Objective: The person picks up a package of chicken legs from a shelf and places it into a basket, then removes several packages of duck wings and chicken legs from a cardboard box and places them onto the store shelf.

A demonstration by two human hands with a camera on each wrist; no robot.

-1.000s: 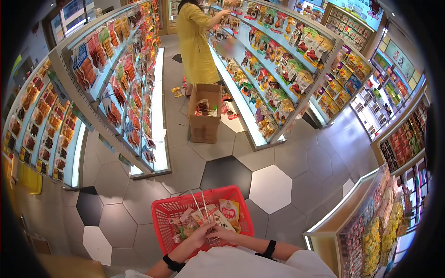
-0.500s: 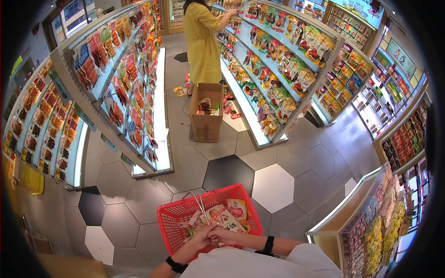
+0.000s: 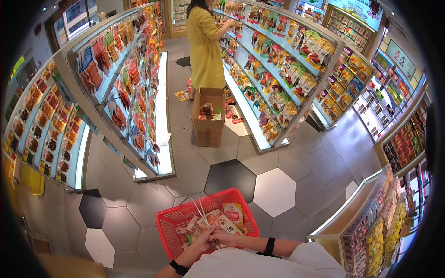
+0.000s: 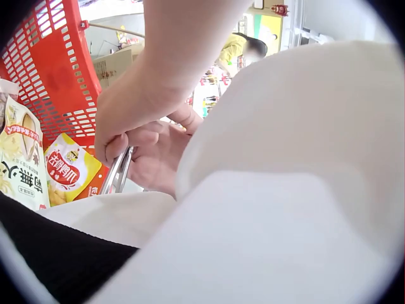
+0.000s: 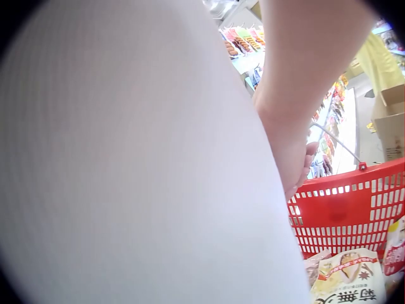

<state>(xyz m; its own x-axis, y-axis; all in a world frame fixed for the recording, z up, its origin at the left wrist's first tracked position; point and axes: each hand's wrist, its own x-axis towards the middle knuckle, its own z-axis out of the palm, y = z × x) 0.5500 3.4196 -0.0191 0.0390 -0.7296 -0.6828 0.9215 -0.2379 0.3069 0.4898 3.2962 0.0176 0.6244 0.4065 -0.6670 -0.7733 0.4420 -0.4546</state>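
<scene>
At the front of my body, a red plastic basket [image 3: 163,231] hangs by its thin metal handles [image 3: 200,209]. My left hand [image 3: 202,239] curls round the handles, and my right hand [image 3: 225,238] grips them right against it. In the left wrist view, curled fingers [image 4: 120,147] wrap the two metal bars. Within the basket lie a cream snack bag [image 3: 228,224] with dark lettering, a yellow and white bag [image 3: 233,212] with a red label, and several other packets. White clothing fills much of both wrist views and hides most of the right hand there.
Shelves [image 3: 116,92] of packaged snacks line both sides of an aisle ahead. A person in a yellow dress [image 3: 204,51] stands there behind an open cardboard box [image 3: 208,132]. Packets lie on the floor near the box. A low display stand [image 3: 352,217] is at right.
The basket has shifted slightly right overall in the head view, with both hands staying on its handles. The person in yellow has lowered the outstretched arm from the shelf.
</scene>
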